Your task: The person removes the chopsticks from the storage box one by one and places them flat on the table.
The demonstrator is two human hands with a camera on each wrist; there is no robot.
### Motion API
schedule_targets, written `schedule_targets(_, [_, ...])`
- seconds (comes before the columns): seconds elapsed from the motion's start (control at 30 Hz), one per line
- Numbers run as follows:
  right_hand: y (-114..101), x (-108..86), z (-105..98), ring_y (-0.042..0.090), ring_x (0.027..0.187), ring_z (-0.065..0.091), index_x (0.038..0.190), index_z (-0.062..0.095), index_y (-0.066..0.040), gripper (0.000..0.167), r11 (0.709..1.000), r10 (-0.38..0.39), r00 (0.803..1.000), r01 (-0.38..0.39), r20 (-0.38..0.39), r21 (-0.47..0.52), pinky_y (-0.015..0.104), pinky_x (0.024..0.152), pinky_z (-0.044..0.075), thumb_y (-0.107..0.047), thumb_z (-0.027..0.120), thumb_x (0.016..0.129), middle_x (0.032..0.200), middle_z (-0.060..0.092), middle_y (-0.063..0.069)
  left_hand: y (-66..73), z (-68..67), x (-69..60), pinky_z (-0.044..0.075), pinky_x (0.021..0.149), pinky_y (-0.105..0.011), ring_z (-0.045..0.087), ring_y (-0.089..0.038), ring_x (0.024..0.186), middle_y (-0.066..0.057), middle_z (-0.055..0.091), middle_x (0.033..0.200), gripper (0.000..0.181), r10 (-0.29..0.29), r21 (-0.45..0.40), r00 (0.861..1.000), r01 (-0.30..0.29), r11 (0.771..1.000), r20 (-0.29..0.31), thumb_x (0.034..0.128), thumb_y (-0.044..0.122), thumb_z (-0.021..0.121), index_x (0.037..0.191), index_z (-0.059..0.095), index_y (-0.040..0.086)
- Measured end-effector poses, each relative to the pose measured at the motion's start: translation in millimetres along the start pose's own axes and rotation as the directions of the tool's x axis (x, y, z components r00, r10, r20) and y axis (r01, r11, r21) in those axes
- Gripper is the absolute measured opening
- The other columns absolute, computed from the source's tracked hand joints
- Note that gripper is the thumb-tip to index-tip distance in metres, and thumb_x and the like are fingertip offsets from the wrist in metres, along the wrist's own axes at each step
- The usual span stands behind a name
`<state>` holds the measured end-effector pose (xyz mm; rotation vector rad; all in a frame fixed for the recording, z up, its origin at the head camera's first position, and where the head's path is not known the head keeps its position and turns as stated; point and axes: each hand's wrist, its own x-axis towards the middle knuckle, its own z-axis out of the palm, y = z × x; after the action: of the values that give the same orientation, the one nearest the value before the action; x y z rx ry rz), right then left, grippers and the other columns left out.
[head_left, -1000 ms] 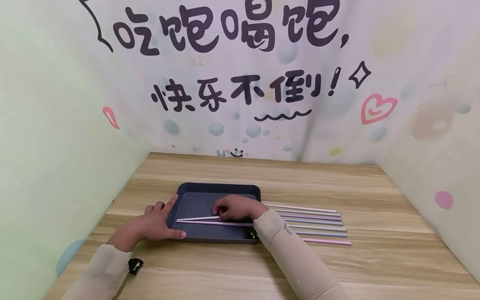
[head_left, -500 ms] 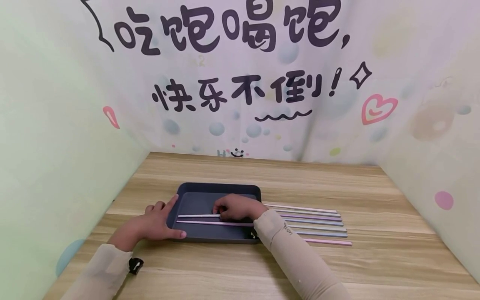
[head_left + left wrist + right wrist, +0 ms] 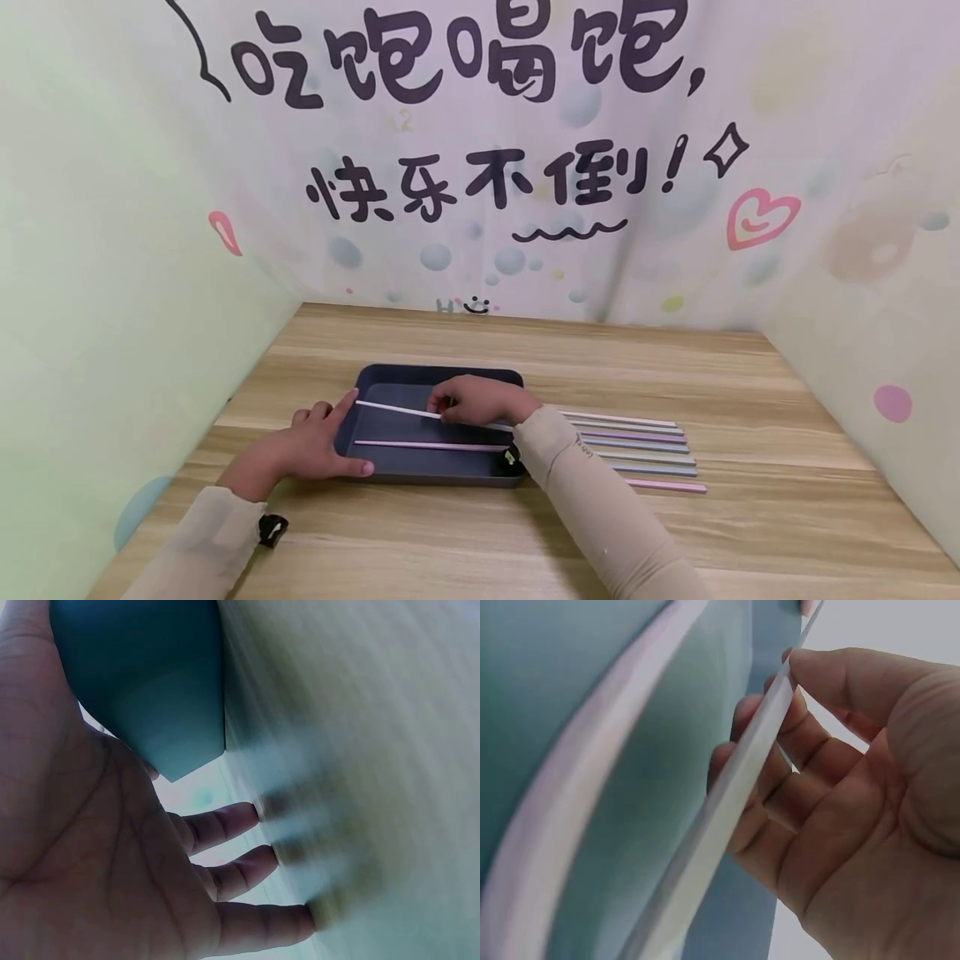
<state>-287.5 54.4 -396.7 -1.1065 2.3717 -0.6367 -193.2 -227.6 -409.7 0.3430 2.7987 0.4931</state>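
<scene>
A dark rectangular tray (image 3: 435, 480) sits on the wooden table. At its left end my left hand (image 3: 300, 446) rests with straight, spread fingers, the thumb along the front rim and the index finger at the left wall. In the left wrist view the tray's outer side (image 3: 150, 682) lies by the thumb, the other fingers reaching to the table. Over the tray my right hand (image 3: 483, 400) pinches a white chopstick (image 3: 393, 408) between thumb and fingers, also seen in the right wrist view. Nearer the front, a pink-purple chopstick (image 3: 427, 446) lies in the tray, its right part hidden behind my wrist.
Several coloured chopsticks (image 3: 645, 450) lie roughly parallel on the table (image 3: 750, 542) right of the tray, partly hidden by my right sleeve. Printed fabric walls (image 3: 480, 258) rise behind the table and on both sides.
My right hand has moved slightly up and back, carrying the white chopstick away from the pink-purple one, so the gap between them is wider. My left hand stays at the tray.
</scene>
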Motion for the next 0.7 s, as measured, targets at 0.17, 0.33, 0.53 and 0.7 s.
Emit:
schedule_targets(0.17, [-4.7, -4.2, -8.8, 0.013, 0.085, 0.053, 0.110, 0.068, -0.010, 0.015, 1.000, -0.005, 1.000, 0.005, 0.003, -0.007, 0.028, 0.075, 0.044, -0.007, 0.058, 0.099, 0.094, 0.059, -0.004, 1.8, -0.8, -0.8, 0.043, 0.087, -0.066, 0.034, -0.055, 0.119, -0.036, 0.036, 0.134, 0.125, -0.003, 0.000, 1.000, 0.003, 1.000, 0.002, 0.0722, 0.069, 0.075, 0.156, 0.013, 0.002])
schedule_targets(0.33, [-9.2, -8.1, -16.3, 0.015, 0.088, 0.054, 0.111, 0.068, -0.009, 0.016, 1.000, -0.009, 1.000, 0.009, -0.002, -0.001, 0.029, 0.077, 0.045, -0.006, 0.057, 0.100, 0.095, 0.060, -0.002, 1.2, 1.5, -0.5, 0.043, 0.086, -0.066, 0.035, -0.054, 0.119, -0.035, 0.037, 0.134, 0.124, -0.006, -0.002, 1.000, 0.006, 1.000, 0.004, 0.0723, 0.069, 0.075, 0.156, 0.012, 0.002])
schedule_targets(0.53, [-12.2, -8.8, -25.9, 0.015, 0.085, 0.055, 0.112, 0.068, -0.007, 0.017, 1.000, -0.020, 1.000, 0.020, -0.008, 0.020, 0.029, 0.075, 0.046, -0.006, 0.056, 0.100, 0.092, 0.060, -0.003, 1.5, 1.6, -1.8, 0.043, 0.087, -0.066, 0.035, -0.054, 0.119, -0.035, 0.036, 0.135, 0.125, -0.013, -0.007, 1.000, 0.013, 1.000, 0.005, 0.0722, 0.068, 0.075, 0.157, 0.012, 0.003])
schedule_targets(0.7, [-18.7, -14.0, -39.0, 0.016, 0.083, 0.055, 0.111, 0.068, -0.006, 0.017, 0.999, -0.035, 0.999, 0.036, -0.014, 0.028, 0.029, 0.074, 0.045, -0.005, 0.056, 0.099, 0.090, 0.060, 0.000, 0.6, 0.2, -0.9, 0.043, 0.087, -0.067, 0.034, -0.055, 0.121, -0.035, 0.036, 0.136, 0.126, -0.006, 0.003, 1.000, 0.006, 1.000, 0.000, 0.0718, 0.070, 0.074, 0.157, 0.011, 0.004])
